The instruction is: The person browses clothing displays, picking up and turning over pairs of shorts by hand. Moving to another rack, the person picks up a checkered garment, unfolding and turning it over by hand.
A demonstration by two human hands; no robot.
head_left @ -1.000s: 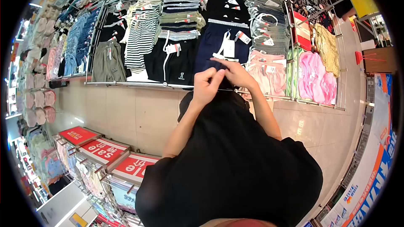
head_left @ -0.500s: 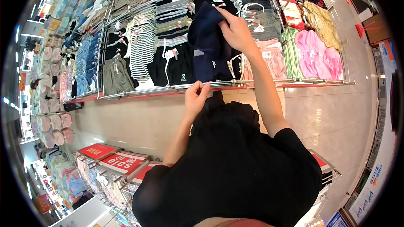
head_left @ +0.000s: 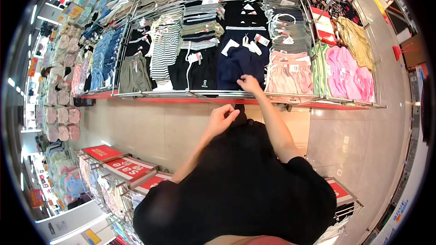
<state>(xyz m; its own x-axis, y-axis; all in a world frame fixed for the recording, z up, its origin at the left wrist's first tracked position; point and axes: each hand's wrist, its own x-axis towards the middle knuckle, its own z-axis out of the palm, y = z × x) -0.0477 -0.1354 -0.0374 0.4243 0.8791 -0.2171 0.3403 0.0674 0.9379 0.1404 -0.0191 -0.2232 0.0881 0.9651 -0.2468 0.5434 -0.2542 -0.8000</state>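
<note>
Navy shorts [head_left: 243, 59] with a drawstring and a white price tag lie on the display rack, their lower part rumpled. At their front edge, my right hand [head_left: 250, 84] has its fingers curled on the cloth. My left hand [head_left: 222, 119] hovers in front of the rack, apart from the clothes, with fingers loosely closed and nothing seen in them. Left of the navy pair are black shorts [head_left: 196, 70] with a white cord. Pink shorts [head_left: 290, 72] lie on the right.
A metal rail [head_left: 181, 94] runs along the rack's front. Striped garments [head_left: 164, 47], olive shorts [head_left: 135, 73] and bright pink clothing [head_left: 347, 75] fill other sections. Behind me stands a lower rack with red sale signs [head_left: 129, 168]. Tiled floor [head_left: 136, 122] lies between the racks.
My right hand has come down from the raised navy cloth to its front edge, and the cloth now lies flat. My left hand has moved off the front rail, slightly rightward and down.
</note>
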